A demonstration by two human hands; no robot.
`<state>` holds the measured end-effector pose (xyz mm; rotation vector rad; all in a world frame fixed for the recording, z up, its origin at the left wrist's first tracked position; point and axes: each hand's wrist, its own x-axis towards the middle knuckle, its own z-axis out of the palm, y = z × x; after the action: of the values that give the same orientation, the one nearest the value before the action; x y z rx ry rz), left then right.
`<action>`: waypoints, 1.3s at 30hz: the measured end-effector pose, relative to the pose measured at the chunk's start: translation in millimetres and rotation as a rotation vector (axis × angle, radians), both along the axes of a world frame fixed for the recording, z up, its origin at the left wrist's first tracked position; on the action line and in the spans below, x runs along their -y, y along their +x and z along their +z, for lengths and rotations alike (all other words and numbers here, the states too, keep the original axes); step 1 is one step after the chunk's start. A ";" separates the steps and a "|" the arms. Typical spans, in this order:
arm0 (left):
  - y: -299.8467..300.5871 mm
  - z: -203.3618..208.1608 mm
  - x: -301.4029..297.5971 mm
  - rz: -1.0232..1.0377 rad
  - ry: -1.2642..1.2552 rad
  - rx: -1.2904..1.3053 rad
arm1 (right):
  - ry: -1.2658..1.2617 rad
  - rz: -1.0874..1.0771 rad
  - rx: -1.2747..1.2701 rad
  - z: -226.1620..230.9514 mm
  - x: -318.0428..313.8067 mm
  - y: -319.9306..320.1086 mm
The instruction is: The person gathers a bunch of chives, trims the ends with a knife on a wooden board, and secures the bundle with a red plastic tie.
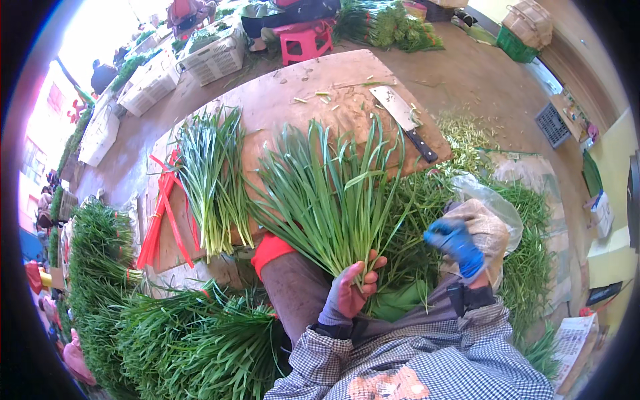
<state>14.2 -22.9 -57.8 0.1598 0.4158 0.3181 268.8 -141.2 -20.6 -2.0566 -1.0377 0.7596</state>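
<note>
My left hand (351, 288), in a greyish-purple glove with bare fingertips, is closed around the pale stem ends of a bunch of garlic chives (327, 193). The long green leaves fan out away from me over the wooden board (320, 73). Over my right knee is my right hand (459, 245) in a blue glove, its fingers curled together; whether anything small is in them cannot be made out. To the left on the board lies a smaller bunch of garlic chives (217, 173), beside several red ties (160, 207).
A cleaver (403, 117) with a black handle lies at the board's right edge. Loose chives (527, 233) and trimmings (467, 137) spread on the right. Tied bundles (193, 330) are piled at left. Beyond are white crates (213, 57), a pink stool (303, 41) and seated people.
</note>
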 end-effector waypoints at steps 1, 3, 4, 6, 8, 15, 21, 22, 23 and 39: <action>0.1 -1.2 0.3 -0.002 0.004 0.000 | 0.004 -0.002 0.000 -17.5 5.4 -4.7; -1.4 -3.0 0.1 0.009 -0.029 -0.015 | 0.126 0.171 0.235 -37.8 14.3 -15.0; -1.7 -3.3 0.3 0.010 -0.031 -0.017 | 0.136 0.132 0.101 -25.8 10.2 -27.3; -0.3 -2.6 1.6 0.027 0.000 0.040 | 0.135 0.069 -0.078 -12.0 -2.3 -50.0; -1.5 -3.0 1.7 0.026 0.014 0.021 | 0.108 0.129 -0.126 0.3 -17.7 -58.7; -9.0 -16.8 11.3 0.126 0.165 -0.032 | 0.089 0.200 -0.056 -4.1 -67.4 -96.7; -16.4 1.4 12.1 0.138 0.286 -0.143 | 0.181 0.077 -0.415 -24.7 -74.5 -96.2; -19.0 6.9 10.2 0.163 0.289 -0.066 | 0.158 0.063 -0.447 -19.0 -74.1 -96.2; -20.3 12.7 9.1 0.167 0.289 -0.069 | 0.135 0.047 -0.479 -13.6 -74.3 -96.3; -12.4 -1.6 5.2 0.063 0.175 -0.272 | 0.156 0.057 -0.613 -15.2 -67.8 -97.0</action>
<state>1.8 -28.2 -59.3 0.3641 0.6631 0.3962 171.8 -73.4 -35.8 -1.5144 -0.7711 1.1993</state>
